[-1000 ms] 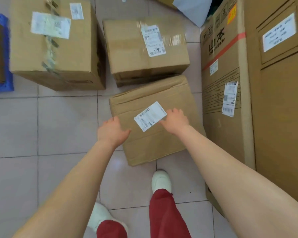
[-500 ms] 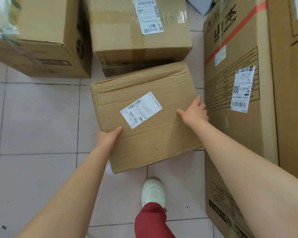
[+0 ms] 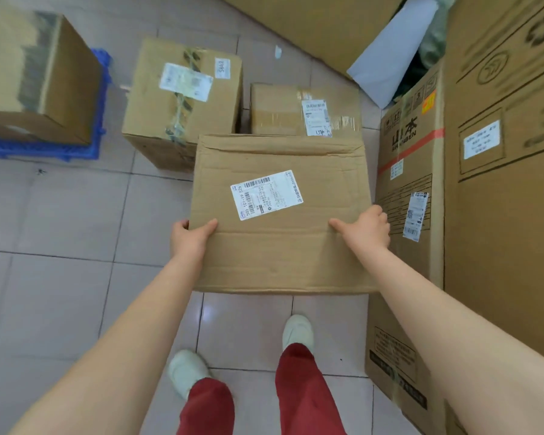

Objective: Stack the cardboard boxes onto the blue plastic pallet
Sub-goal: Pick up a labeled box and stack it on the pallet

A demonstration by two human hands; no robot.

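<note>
I hold a flat, creased cardboard box (image 3: 296, 252) with a white shipping label above the tiled floor, in front of my legs. My left hand (image 3: 190, 238) grips its left edge with the thumb on top. My right hand (image 3: 363, 229) grips its right edge the same way. The blue plastic pallet (image 3: 98, 120) lies at the far left, and one cardboard box (image 3: 35, 80) stands on it. Two more boxes rest on the floor behind the held one: a taped box (image 3: 182, 102) and a smaller labelled box (image 3: 296, 111).
Tall cartons (image 3: 500, 199) form a wall close on my right. A big flat cardboard sheet (image 3: 311, 20) and a white sheet (image 3: 393, 61) lie at the back. Open tiled floor (image 3: 60, 246) stretches between me and the pallet. My feet in white shoes stand below the box.
Both hands slid from the box's top to its side edges and lifted it off the floor. The view rose, so the pallet and its box appear at the left.
</note>
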